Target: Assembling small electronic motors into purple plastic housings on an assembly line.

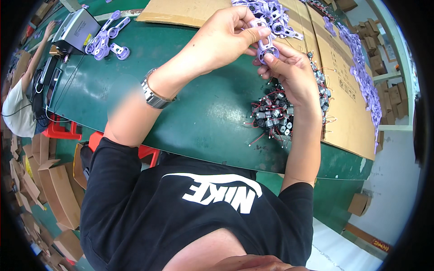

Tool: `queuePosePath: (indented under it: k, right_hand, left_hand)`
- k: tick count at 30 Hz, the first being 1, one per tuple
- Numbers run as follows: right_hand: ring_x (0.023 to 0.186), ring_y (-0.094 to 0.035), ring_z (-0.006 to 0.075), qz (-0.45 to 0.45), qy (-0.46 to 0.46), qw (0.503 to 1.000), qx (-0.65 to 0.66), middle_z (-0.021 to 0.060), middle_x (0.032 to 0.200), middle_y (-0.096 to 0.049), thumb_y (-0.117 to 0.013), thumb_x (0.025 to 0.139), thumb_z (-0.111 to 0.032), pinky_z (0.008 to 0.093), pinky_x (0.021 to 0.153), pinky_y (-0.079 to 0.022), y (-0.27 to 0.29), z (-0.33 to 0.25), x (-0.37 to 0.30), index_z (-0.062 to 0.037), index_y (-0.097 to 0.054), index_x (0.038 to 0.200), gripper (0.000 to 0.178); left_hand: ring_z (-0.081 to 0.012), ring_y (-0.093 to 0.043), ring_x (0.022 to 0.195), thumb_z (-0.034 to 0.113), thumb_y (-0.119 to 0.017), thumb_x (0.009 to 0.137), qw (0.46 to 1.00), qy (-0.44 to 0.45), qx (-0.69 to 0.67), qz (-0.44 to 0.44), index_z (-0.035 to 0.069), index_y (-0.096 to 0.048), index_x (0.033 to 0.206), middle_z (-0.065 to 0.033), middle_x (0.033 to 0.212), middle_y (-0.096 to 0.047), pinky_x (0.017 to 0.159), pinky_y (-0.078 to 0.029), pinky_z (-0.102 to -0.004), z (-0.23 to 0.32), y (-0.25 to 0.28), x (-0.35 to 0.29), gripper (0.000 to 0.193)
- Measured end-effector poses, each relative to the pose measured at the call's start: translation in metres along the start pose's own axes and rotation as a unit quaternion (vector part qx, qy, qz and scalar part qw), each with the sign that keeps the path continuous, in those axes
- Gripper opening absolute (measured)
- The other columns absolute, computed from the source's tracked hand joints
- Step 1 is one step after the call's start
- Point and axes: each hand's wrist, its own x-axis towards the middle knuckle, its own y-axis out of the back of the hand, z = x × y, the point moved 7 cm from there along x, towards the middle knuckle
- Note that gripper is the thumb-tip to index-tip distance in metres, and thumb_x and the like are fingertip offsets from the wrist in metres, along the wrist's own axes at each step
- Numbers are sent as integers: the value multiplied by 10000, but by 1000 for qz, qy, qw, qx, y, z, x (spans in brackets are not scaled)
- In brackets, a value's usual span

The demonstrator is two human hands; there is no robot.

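Above the far part of the green table [203,113], both hands hold one purple plastic part [267,52] with a round ring at its lower end. My left hand [235,36] pinches the upper end between thumb and fingers. The ring end sits in the fingers of my right hand [291,67], with the thumb against it. Below my right hand lies a pile of small motors [273,113] with red wires, partly hidden by the forearm. Just beyond the hands, a heap of similar purple parts [282,22] rests on flat cardboard [176,12].
More purple parts [104,43] lie at the far left beside a grey metal box [77,29]. A long row of them [361,72] runs along the right cardboard. Red stools [63,130] and cardboard boxes [58,194] stand at left, near another person [21,108].
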Motion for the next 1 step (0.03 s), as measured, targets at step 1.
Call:
queuePosePath:
  k: [1]
  right_hand:
    - [920,-752,225,0,-10,1000,-24,173,1094,-754,-699,979,-52,315,818,-624,2,2,1,-7,-583,1444,482]
  left_hand:
    - [-166,-709,1020,217,-667,1045,1000,10,3,6,11,-640,1166,-75,1075,-710,874,-629,-337,0,-1,-1,241]
